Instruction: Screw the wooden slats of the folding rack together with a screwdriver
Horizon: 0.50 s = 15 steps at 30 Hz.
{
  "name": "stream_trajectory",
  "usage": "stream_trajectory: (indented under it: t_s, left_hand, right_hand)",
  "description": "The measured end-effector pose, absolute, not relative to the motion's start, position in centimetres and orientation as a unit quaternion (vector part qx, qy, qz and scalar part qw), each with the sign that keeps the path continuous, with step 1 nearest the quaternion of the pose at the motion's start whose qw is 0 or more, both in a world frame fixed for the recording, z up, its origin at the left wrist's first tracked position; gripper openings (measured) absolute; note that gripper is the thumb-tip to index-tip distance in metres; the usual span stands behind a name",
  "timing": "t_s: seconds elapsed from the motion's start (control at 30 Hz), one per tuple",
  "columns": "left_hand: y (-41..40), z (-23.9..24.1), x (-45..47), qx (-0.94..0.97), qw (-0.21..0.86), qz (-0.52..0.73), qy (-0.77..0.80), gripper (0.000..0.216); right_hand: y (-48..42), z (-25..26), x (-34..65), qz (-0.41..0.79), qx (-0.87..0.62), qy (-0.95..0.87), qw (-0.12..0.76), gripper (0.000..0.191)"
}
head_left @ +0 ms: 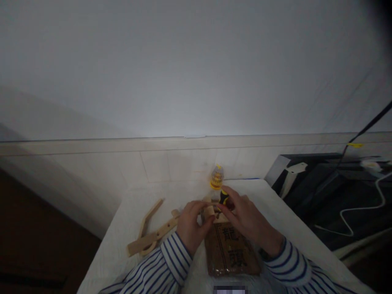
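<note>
My left hand point(192, 226) is closed around a small pale wooden piece point(208, 211), pinched between thumb and fingers. My right hand point(248, 214) grips a black and yellow screwdriver handle point(223, 197) close beside that piece. The tool's tip is too small and shaded to make out. Under both hands lies a brown wrapped package point(226, 253) printed with large dark characters. Left of my left hand are joined wooden strips with holes point(167, 227) and a bent wooden bar point(150, 214).
A clear and yellow cone-shaped container point(217, 177) stands at the back of the white-covered table point(119, 228), near the wall point(183, 163). Dark panels point(318, 192) and a white cable point(361, 210) are at the right. A dark brown surface point(39, 228) lies beyond the table's left edge.
</note>
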<state>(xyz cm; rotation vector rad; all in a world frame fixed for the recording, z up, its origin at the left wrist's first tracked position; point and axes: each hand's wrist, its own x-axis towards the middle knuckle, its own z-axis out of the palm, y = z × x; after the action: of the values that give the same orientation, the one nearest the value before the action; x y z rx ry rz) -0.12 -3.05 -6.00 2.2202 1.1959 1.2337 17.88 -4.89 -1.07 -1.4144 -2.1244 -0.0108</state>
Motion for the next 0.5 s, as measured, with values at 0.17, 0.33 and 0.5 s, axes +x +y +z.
stream_trajectory:
  t_s: [0.17,0.33,0.5]
  left_hand:
    - [-2.7,-4.0,0.8,0.801,0.172,0.412,0.398,0.024]
    - [-2.1,-2.4,2.2,0.806,0.181,0.376,0.42,0.027]
    - [-1.8,-1.6,2.6,0.796,0.194,0.349,0.455,0.024]
  right_hand:
    - [-5.0,-0.7,18.0,-0.014,-0.516,-0.804,0.295,0.042]
    - [-5.1,-0.2,18.2,-0.026,-0.498,-0.813,0.3,0.038]
    - [-5.2,0.1,18.2,-0.024,-0.49,-0.813,0.312,0.038]
